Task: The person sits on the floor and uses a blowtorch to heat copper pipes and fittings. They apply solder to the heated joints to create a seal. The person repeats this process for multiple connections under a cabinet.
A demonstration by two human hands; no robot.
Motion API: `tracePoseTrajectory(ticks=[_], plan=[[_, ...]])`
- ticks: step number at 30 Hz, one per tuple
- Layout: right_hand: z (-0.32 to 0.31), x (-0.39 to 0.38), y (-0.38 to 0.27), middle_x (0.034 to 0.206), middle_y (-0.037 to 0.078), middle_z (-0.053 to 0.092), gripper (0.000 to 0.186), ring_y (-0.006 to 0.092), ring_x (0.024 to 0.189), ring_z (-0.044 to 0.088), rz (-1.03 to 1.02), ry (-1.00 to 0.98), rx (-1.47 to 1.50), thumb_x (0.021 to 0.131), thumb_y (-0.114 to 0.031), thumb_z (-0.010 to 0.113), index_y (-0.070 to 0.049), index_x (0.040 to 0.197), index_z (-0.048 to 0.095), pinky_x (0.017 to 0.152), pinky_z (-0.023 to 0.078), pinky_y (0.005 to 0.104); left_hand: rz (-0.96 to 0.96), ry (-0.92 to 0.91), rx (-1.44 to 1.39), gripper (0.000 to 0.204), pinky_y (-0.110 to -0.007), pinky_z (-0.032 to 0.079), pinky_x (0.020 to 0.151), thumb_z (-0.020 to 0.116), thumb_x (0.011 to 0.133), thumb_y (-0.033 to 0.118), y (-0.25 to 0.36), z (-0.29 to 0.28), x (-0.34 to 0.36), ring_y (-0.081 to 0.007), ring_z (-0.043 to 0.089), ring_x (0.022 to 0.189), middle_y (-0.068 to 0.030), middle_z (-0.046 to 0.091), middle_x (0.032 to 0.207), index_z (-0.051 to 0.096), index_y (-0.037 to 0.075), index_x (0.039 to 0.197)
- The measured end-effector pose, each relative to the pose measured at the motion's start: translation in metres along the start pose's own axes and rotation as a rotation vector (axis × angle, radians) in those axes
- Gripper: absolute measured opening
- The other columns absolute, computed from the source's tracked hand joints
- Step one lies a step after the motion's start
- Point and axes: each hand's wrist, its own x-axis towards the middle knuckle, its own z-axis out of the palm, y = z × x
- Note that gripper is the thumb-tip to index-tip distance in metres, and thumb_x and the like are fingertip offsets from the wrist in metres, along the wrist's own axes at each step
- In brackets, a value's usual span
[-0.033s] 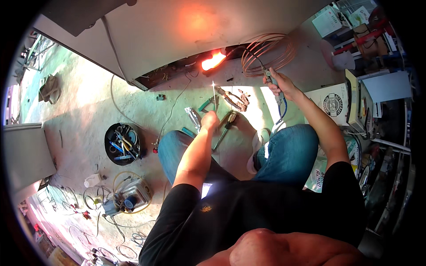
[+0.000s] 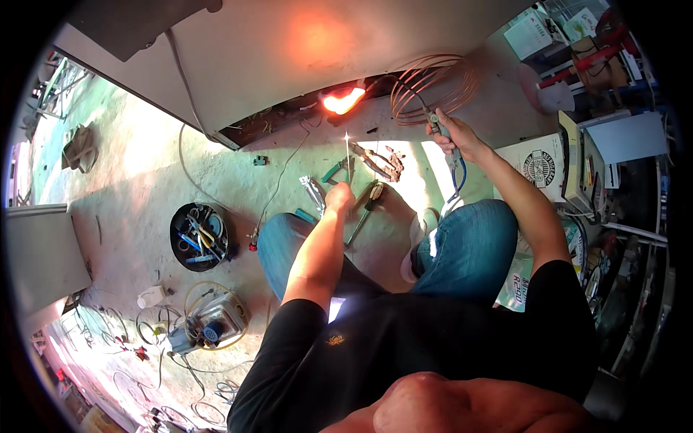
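My right hand (image 2: 460,141) is closed around the handle of a gas torch (image 2: 442,128), with a blue hose running down from it. Its thin dark neck curves left, and a bright orange flame (image 2: 342,102) burns at the low opening of the large pale cabinet (image 2: 289,58). My left hand (image 2: 339,196) is closed on a thin metal rod (image 2: 348,162), held upright with a bright glint at its upper end. Around that hand lie pliers (image 2: 312,193), a screwdriver (image 2: 367,211), a green-handled tool (image 2: 335,172) and pliers with brown handles (image 2: 381,163). What the flame heats is lost in glare.
A copper tubing coil (image 2: 433,90) rests by the cabinet. On the left are a black tool bucket (image 2: 177,244), a pump with hoses (image 2: 216,321) and a thin line with a red fitting (image 2: 253,246). Boxes (image 2: 534,162) and shelving crowd the right side.
The flame has changed shape slightly and its glow has shifted a little. Both hands keep nearly the same place and grip.
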Motion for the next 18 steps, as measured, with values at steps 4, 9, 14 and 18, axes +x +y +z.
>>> tracePoseTrajectory(ticks=[4, 9, 14, 18], plan=[[0.015, -0.010, -0.019, 0.059, -0.007, 0.036, 0.059, 0.0031, 0.047, 0.032, 0.014, -0.057, -0.074, 0.102, -0.063, 0.045, -0.006, 0.097, 0.059, 0.045, 0.028, 0.0209, -0.057, -0.003, 0.003, 0.033, -0.047, 0.054, 0.096, 0.060, 0.085, 0.017, -0.006, -0.002, -0.009, -0.0385, 0.067, 0.112, -0.0244, 0.070, 0.115, 0.070, 0.001, 0.111], [0.027, 0.005, -0.006, 0.059, -0.006, 0.038, 0.060, 0.0037, 0.047, 0.033, 0.017, -0.107, -0.084, 0.103, -0.062, 0.044, -0.004, 0.098, 0.060, 0.046, 0.029, 0.0210, 0.481, 0.237, -0.010, 0.039, -0.050, 0.054, 0.085, 0.066, 0.088, 0.026, 0.039, -0.026, -0.022, -0.0424, 0.069, 0.096, -0.0225, 0.072, 0.103, 0.058, 0.001, 0.117], [0.024, 0.015, 0.056, 0.060, -0.006, 0.038, 0.054, 0.0042, 0.050, 0.035, -0.089, -0.157, 0.083, 0.101, -0.053, 0.057, 0.001, 0.105, 0.062, 0.047, 0.029, 0.0224, 0.641, -0.094, -0.641, 0.018, -0.033, 0.053, 0.078, 0.063, 0.094, 0.010, 0.115, -0.072, -0.087, -0.0192, 0.068, 0.084, -0.0118, 0.070, 0.092, 0.057, 0.003, 0.110], [0.024, 0.009, 0.070, 0.065, -0.006, 0.041, 0.020, 0.0041, 0.054, 0.037, -0.126, -0.096, -0.046, 0.103, -0.025, 0.059, -0.004, 0.104, 0.060, 0.049, 0.031, 0.0232, 0.670, -0.061, -0.621, 0.021, -0.033, 0.053, 0.076, 0.064, 0.095, 0.014, 0.098, -0.054, -0.078, -0.0191, 0.066, 0.079, -0.0121, 0.069, 0.090, 0.058, 0.002, 0.111]])
